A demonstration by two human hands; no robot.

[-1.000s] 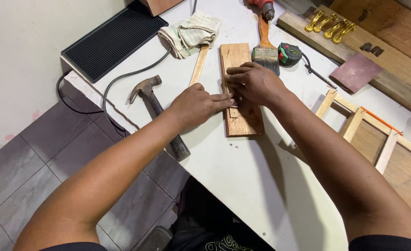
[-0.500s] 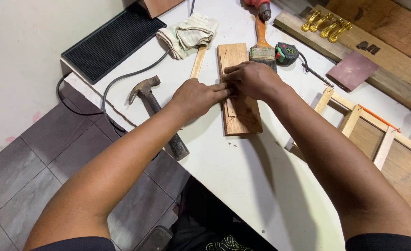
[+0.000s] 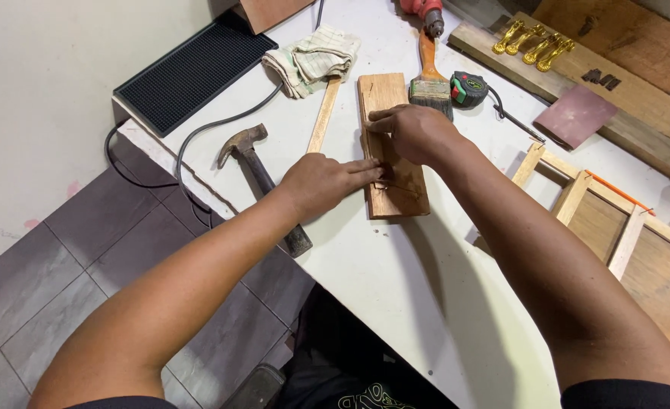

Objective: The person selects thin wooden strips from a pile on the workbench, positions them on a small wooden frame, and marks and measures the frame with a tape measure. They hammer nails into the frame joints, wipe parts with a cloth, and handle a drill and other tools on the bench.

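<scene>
A small brown wooden board (image 3: 384,91) lies flat on the white table (image 3: 365,280). My left hand (image 3: 324,182) rests at the board's left edge, with its fingertips reaching onto the wood. My right hand (image 3: 414,132) lies on top of the board's middle, its index finger stretched toward the left edge. Both hands press on the board, and a small dark thing between the fingertips is too hidden to name. A claw hammer (image 3: 255,170) lies just left of my left hand.
A thin wooden stick (image 3: 324,117), a folded cloth (image 3: 312,57), a paintbrush (image 3: 426,76) and a tape measure (image 3: 469,88) lie beyond the board. A black ribbed mat (image 3: 195,72) is at the far left. A wooden frame (image 3: 615,220) sits at the right, gold handles (image 3: 532,42) on a plank behind.
Both hands have shifted slightly on the board; my right index finger now points along its left edge. The board itself stays where it was.
</scene>
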